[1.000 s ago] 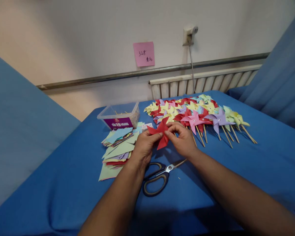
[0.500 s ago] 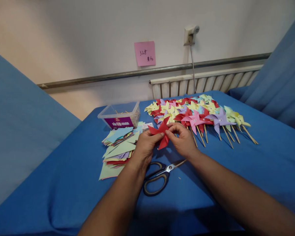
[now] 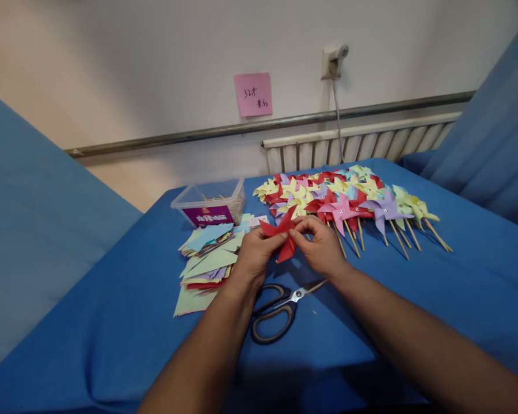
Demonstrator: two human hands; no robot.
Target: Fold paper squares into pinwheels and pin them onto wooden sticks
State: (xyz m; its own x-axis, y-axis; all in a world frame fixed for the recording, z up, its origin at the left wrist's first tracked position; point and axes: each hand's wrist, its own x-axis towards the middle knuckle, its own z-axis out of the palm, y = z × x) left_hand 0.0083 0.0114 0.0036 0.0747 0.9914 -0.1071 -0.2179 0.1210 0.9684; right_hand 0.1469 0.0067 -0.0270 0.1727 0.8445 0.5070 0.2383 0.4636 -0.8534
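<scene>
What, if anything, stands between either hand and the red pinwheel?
Nothing visible. The left hand and right hand both have their fingers directly on the red pinwheel. The scissors lie on the blue cloth below, not between hands and paper.

A pink note is sticking to the wall above a rail; a cord is hanging from a socket, and a radiator is running below the rail.

One box, one pair of scissors, one held pinwheel; heaped pinwheels, probably over twenty.
</scene>
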